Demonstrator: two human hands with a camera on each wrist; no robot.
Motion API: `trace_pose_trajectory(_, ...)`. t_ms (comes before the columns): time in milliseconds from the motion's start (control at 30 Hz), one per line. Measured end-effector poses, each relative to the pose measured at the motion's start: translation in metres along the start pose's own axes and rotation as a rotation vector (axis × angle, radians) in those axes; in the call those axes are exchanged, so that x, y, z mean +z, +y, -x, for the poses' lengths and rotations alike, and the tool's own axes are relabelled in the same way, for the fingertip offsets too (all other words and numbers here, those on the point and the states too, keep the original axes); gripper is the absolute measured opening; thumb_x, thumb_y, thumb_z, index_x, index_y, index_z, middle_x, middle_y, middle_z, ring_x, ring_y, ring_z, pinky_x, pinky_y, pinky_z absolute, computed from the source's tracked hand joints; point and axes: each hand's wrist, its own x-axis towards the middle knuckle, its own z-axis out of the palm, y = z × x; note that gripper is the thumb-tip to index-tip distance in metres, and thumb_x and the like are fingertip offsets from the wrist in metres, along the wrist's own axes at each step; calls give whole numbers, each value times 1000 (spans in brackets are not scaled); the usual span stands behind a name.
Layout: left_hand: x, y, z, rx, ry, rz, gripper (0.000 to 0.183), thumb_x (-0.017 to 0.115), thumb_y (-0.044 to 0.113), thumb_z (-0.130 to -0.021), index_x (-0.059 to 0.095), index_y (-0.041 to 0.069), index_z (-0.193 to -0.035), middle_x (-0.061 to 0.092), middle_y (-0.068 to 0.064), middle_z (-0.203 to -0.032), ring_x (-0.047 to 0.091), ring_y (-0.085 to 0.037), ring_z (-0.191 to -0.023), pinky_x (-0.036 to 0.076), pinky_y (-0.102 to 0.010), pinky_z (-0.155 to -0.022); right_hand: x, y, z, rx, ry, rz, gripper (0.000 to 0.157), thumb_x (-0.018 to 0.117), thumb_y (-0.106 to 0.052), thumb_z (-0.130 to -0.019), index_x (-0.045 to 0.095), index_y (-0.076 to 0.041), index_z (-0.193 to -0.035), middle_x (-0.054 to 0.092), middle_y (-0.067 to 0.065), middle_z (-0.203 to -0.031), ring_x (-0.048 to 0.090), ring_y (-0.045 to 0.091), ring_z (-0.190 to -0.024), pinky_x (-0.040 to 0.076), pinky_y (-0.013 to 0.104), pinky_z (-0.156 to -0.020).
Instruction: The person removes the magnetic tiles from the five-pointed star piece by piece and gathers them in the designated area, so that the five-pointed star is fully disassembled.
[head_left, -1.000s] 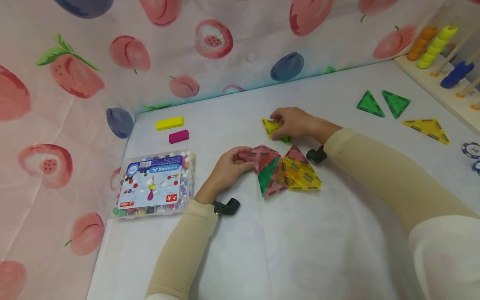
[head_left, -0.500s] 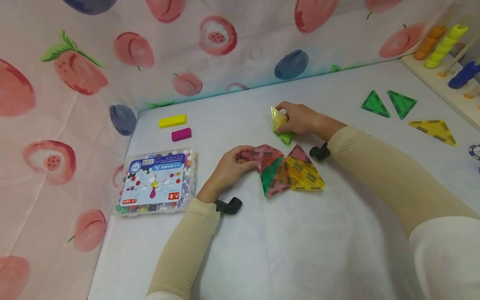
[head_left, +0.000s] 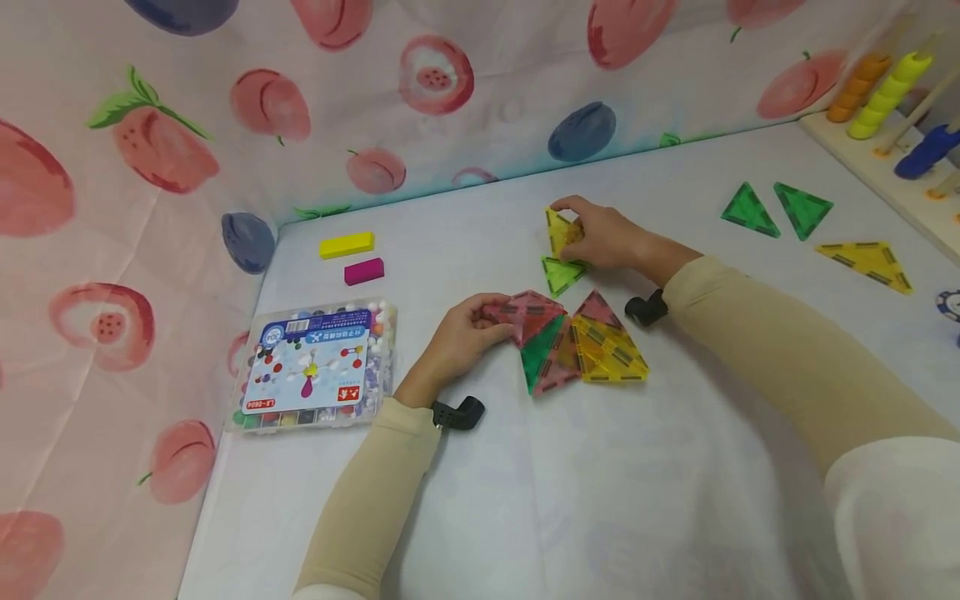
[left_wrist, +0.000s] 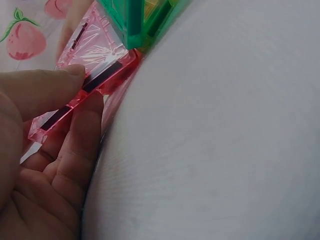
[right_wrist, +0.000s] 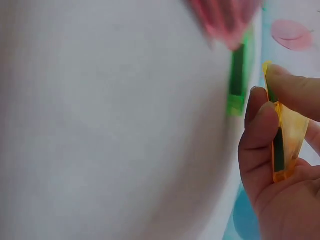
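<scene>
Between thumb and fingers, my left hand [head_left: 467, 335] pinches a pink translucent magnetic tile [left_wrist: 102, 47] at the left end of a joined group of tiles. That group also has a green tile [head_left: 537, 354], more pink pieces and a yellow part [head_left: 609, 350] on the right. Farther back, my right hand [head_left: 609, 237] holds a yellow triangular magnetic tile [head_left: 558, 231], gripped by its edges in the right wrist view. Just in front of that tile, a light green triangular tile [head_left: 560, 273] lies on the table, partly beside the fingers.
Two green triangular tiles [head_left: 752, 210] and a yellow one [head_left: 866, 262] lie at the right. A bead abacus [head_left: 840, 137] stands at the far right. At left are a clear plastic case [head_left: 307, 367], a yellow block [head_left: 347, 245] and a magenta block [head_left: 364, 271].
My right hand has lifted the yellow tile off the light green one and moved it slightly back, uncovering the light green tile. My left hand keeps its hold on the pink tile.
</scene>
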Motion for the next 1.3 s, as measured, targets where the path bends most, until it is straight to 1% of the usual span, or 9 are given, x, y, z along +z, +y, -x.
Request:
trace_pose_trajectory(200, 1, 1, 0, -8, 1, -6, 41, 71, 27, -77, 56, 23, -115, 59, -1, -90, 54, -14, -75, 44, -27, -65, -14, 7, 14, -23, 40, 15, 78, 64, -35, -81, 18, -23, -143, 39, 17, -128, 42, 28, -106, 37, 44, -87)
trace_pose_trajectory(300, 0, 1, 1, -15, 5, -8, 42, 71, 28, -77, 56, 23, -116, 59, -1, -91, 56, -14, -77, 44, -27, -67, -23, 11, 26, -36, 61, 19, 79, 65, -35, -80, 19, -21, -143, 38, 16, -127, 43, 28, -104, 39, 44, -85)
trace_pose_trajectory(533, 6, 1, 0, -23, -10, 0, 45, 71, 31, -76, 55, 24, -117, 60, 0, -96, 58, -13, -82, 45, -28, -71, -39, 37, 77, 12, 107, 49, 76, 67, -32, -79, 26, -14, -139, 40, 16, -122, 43, 29, -100, 39, 44, -83)
trace_pose_trajectory(700, 6, 2, 1, -23, -4, -12, 46, 71, 31, -77, 54, 24, -118, 59, 0, -96, 57, -14, -82, 45, -29, -71, -48, 63, 116, 59, 117, 40, 76, 67, -34, -79, 24, -11, -138, 39, 19, -123, 42, 32, -100, 39, 47, -83)
trace_pose_trajectory(800, 6, 3, 0, -18, 3, -13, 46, 71, 31, -76, 54, 23, -119, 59, -1, -95, 57, -14, -81, 44, -29, -71, -53, 78, 139, 89, 137, 59, 76, 67, -36, -78, 26, -9, -136, 38, 21, -123, 43, 32, -97, 40, 47, -80)
trace_pose_trajectory(933, 5, 2, -1, -13, 9, -11, 47, 71, 33, -76, 54, 23, -119, 59, -1, -95, 57, -14, -82, 45, -28, -70, -58, 95, 162, 135, 150, 96, 76, 68, -37, -77, 29, -6, -134, 37, 23, -122, 43, 33, -94, 42, 47, -76)
trace_pose_trajectory(1067, 6, 1, -1, -13, 0, -10, 48, 71, 34, -76, 54, 23, -119, 60, 0, -97, 58, -13, -83, 45, -28, -72, -58, 112, 182, 176, 148, 109, 77, 69, -37, -76, 29, -1, -132, 37, 25, -120, 43, 35, -94, 43, 48, -75)
trace_pose_trajectory(1133, 7, 1, -1, -9, 0, -9, 48, 71, 34, -75, 54, 23, -119, 60, -1, -97, 59, -13, -83, 45, -28, -71, -58, 120, 191, 187, 146, 142, 78, 70, -37, -75, 31, 1, -131, 38, 25, -119, 43, 36, -96, 42, 50, -78)
trace_pose_trajectory(1300, 10, 2, 0, -4, 1, 19, 48, 71, 32, -75, 54, 23, -119, 60, -2, -97, 59, -15, -82, 45, -28, -69, -55, 134, 206, 211, 132, 243, 79, 68, -42, -76, 33, 4, -130, 40, 27, -118, 39, 39, -103, 34, 55, -85)
